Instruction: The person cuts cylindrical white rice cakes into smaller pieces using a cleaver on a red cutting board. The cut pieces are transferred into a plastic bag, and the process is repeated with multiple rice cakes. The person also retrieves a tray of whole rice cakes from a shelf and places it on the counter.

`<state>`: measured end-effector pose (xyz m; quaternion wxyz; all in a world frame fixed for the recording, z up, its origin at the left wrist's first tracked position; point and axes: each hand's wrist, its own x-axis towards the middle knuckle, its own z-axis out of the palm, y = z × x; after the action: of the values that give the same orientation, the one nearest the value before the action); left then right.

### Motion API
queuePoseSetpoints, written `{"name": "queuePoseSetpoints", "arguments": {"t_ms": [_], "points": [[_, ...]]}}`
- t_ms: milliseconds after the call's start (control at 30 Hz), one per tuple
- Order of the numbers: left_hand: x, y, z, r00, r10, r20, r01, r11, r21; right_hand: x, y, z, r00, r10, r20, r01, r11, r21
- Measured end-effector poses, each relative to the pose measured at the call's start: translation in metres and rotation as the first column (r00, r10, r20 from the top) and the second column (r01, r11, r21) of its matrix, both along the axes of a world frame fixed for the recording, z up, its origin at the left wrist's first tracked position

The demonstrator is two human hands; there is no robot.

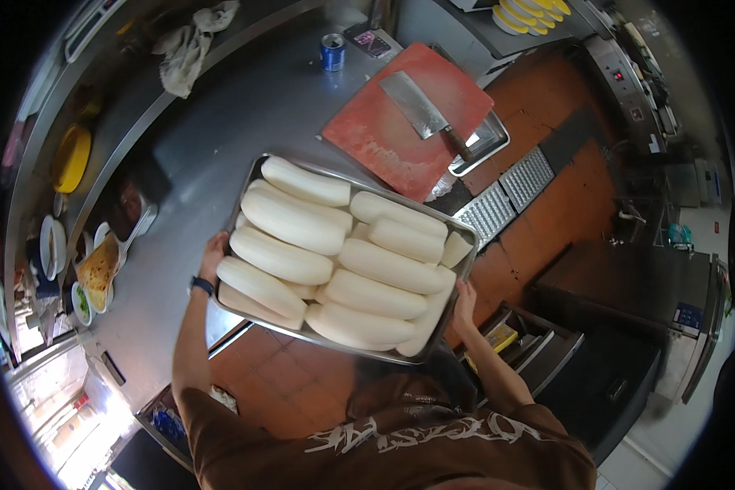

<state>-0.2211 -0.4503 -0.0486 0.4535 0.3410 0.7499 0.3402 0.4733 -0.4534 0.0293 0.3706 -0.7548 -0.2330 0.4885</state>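
A rectangular metal tray (367,351) is piled with several peeled white daikon radishes (297,220), some whole and some cut. My left hand (213,256), with a dark band at the wrist, grips the tray's left end. On the opposite end, my right hand (464,303) holds the rim. The tray is in front of my body, partly over the steel counter's edge and partly over the floor. Past its far side lies a red cutting board (386,138). A cleaver (411,104) with a wooden handle rests flat on that board.
On the steel counter (251,116) stand a blue can (332,52) and, to the left, small dishes with a flatbread (98,269). Another metal tray (493,144) sits beneath the board. A drawer (527,349) stands open at right. Metal grating (508,193) crosses the tiled floor.
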Motion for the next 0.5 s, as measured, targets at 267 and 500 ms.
{"name": "queuePoseSetpoints", "arguments": {"t_ms": [267,500], "points": [[-0.089,0.223,0.029,0.967,-0.251,0.045,0.250,0.968,0.025,-0.090,-0.017,0.011,0.948,0.074,-0.309,-0.110,0.988,-0.103],[-0.112,0.186,0.078,0.879,0.347,-0.327,-0.099,0.803,0.587,-0.156,0.013,0.026,0.835,0.108,-0.540,-0.235,0.957,-0.172]]}}
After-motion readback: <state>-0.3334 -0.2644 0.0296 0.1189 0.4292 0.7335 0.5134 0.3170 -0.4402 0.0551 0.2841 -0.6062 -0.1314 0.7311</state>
